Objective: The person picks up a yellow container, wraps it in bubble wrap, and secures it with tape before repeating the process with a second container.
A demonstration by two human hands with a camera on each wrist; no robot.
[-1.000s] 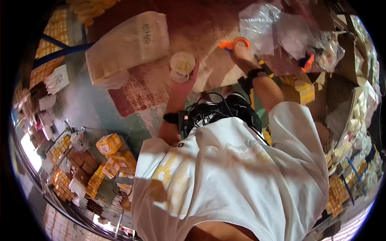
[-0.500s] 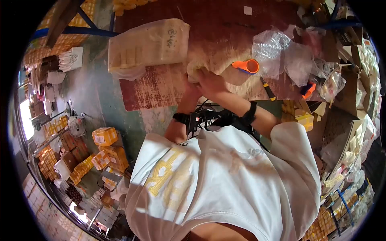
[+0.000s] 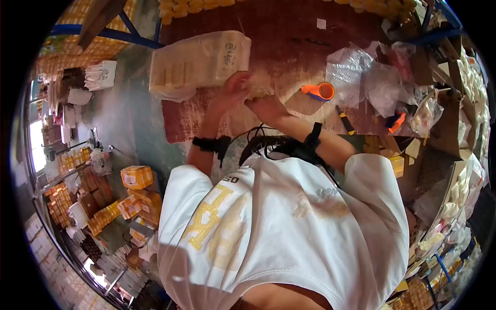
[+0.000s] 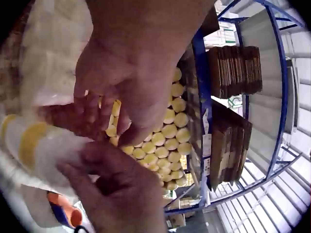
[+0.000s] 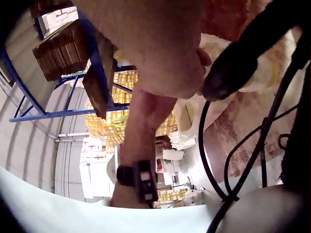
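A pale roll [image 3: 261, 87] lies between the two hands in the head view; in the left wrist view this whitish roll [image 4: 48, 153] shows yellow bands. My right hand [image 3: 267, 107] pinches its end between thumb and fingers, and the left wrist view shows this right hand [image 4: 116, 182] from close by. My left hand [image 3: 235, 88] is beside the roll with loosely bent fingers; in the left wrist view the left hand [image 4: 131, 73] stands apart from it. Part of the pale roll [image 5: 262, 73] shows in the right wrist view behind a dark strap and cables.
A wrapped parcel [image 3: 201, 62] lies on the red table [image 3: 284, 26] at the left. To the right are an orange tape dispenser [image 3: 324, 91], a yellow-black cutter [image 3: 345, 121], bubble wrap [image 3: 346, 72] and another orange-dark tool [image 3: 397, 123]. Cables hang near the body.
My right hand has left the orange dispenser and moved left to the roll. My left hand, which held the roll, has come off it and moved slightly up and left.
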